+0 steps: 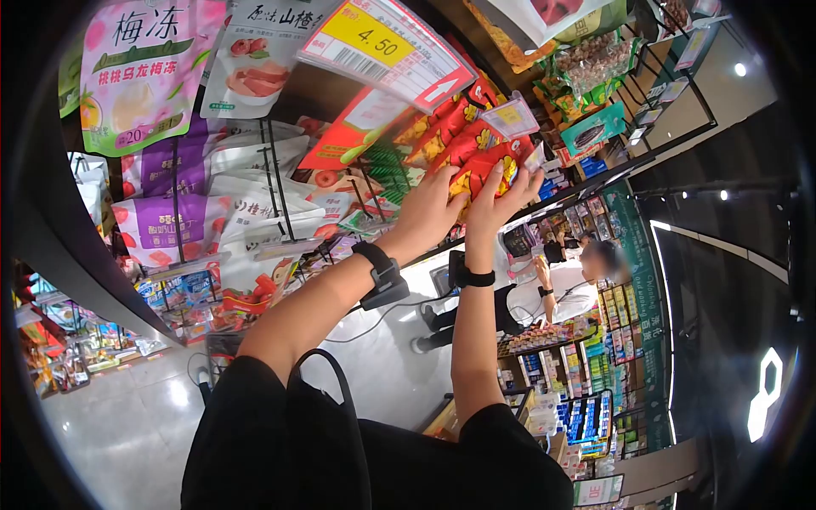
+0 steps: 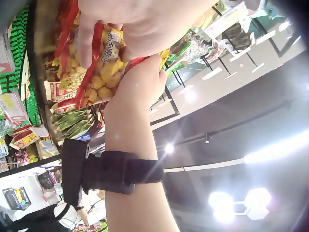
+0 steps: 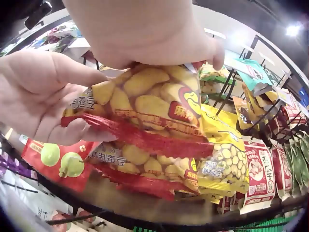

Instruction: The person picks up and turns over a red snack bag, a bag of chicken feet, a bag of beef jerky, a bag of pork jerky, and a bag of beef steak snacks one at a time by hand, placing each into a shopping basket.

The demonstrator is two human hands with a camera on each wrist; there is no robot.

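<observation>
a shopper's two bare hands meet on a red and yellow broad bean bag [image 3: 145,104] at a snack rack, the packet hanging upright between them with its printed front facing the right wrist camera. the left grip [image 1: 427,210] pinches the bag's left side, thumb near the upper corner, fingers lower down the same edge. the right grip [image 1: 493,212] closes over the top of the bag from above, covering its upper edge; most of the fingers there are hidden. the beans' broad middle and the red lower band lie below the right grip and to the right of the left one, uncovered by either.

a second broad bean bag [image 3: 149,162] of the same print sits directly behind and beneath the first. just right of the pair, in the right wrist view, stands a yellow snack bag [image 3: 224,166], with a red and white packet [image 3: 258,174] next to it; at left lies a red pouch [image 3: 63,162] picturing green fruit. a price card [image 1: 374,42] reading 4.50 juts out near the hands, close to a pink plum jelly pouch [image 1: 144,76]. beyond the rack, a person in a white top [image 1: 565,297] stands on the aisle.
</observation>
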